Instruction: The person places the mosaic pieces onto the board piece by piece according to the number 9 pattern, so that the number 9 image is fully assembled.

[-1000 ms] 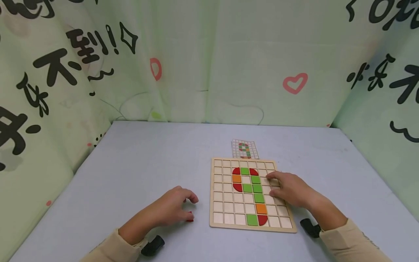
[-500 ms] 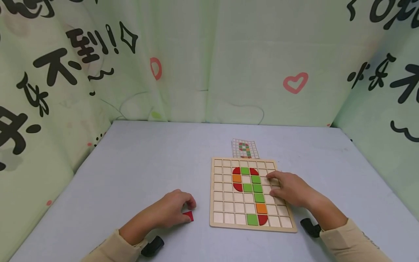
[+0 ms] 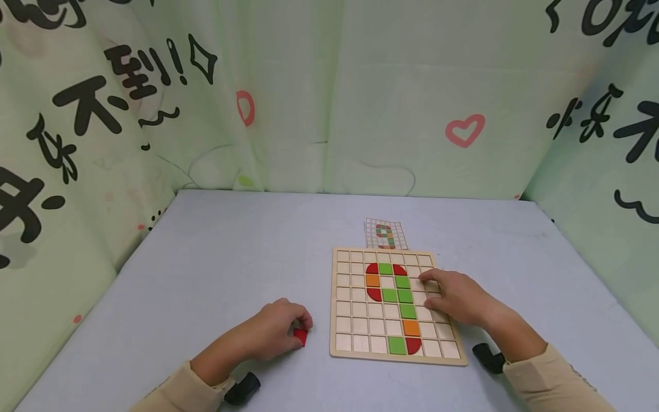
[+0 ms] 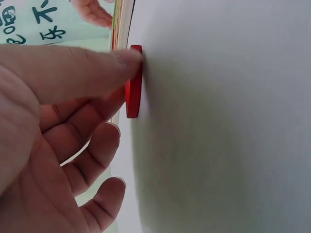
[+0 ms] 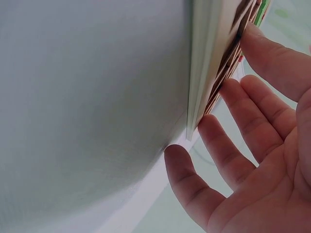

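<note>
In the head view, my left hand is just above the table, left of the wooden grid board. It pinches a small red tile between thumb and index finger. The left wrist view shows that tile standing on edge, with the other fingers loosely bent. My right hand rests on the right side of the grid board, its fingers spread and gripping nothing. Green square tiles, orange ones and red rounded-corner ones form a 9-like figure in the board's cells.
Behind the board lies a small card printed with a coloured grid figure, its near edge by the board's rim. The white table is bordered by a pale green printed curtain. A black wrist device sits below my left wrist.
The red tile was mostly hidden under my left fingers; it has turned and now shows its face, held in a pinch. My left fingers shifted slightly. The right hand and board kept still.
</note>
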`<state>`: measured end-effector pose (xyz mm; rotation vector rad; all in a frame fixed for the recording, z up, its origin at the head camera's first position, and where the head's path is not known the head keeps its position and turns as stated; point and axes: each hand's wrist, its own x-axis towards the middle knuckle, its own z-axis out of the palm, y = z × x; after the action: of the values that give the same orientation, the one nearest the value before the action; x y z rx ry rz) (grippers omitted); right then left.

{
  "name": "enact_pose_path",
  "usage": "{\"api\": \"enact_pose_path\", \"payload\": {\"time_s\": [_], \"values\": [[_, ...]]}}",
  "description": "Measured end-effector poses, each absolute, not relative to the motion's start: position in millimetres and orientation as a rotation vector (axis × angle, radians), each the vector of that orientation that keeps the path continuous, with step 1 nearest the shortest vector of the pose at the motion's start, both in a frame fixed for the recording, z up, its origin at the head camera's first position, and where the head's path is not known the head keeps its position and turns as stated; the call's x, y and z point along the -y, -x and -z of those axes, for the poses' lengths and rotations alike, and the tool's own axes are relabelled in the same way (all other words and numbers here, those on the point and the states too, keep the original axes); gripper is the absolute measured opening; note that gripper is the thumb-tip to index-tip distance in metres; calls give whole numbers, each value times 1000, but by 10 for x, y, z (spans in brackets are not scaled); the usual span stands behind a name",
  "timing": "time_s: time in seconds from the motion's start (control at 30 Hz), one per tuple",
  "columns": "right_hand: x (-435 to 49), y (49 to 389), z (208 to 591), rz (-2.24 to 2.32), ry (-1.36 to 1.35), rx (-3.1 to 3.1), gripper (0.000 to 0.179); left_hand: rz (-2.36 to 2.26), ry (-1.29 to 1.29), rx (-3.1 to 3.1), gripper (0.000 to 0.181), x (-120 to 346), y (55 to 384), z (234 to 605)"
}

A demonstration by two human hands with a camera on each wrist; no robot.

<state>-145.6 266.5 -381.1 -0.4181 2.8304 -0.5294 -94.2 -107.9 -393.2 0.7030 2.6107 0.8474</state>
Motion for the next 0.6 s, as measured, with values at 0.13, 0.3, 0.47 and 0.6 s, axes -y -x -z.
{"api": "enact_pose_path", "payload": {"time_s": [0.13,0.3,0.47,0.6], "values": [[-2663,1454,3809,527,410,-2833,51,-811,-687,-2632,22,1054,946,3937],[-2664,1455,3807,531,412,-2830,51,-792,-709,-2654,21,1031,946,3940],[-2663,1457,3811,535,410,-2827,51,-779,-729,-2669,19,1019,955,3944],[-2670,1460,3808,536,420,-2829,51,-750,-729,-2685,18,1011,971,3954]]}}
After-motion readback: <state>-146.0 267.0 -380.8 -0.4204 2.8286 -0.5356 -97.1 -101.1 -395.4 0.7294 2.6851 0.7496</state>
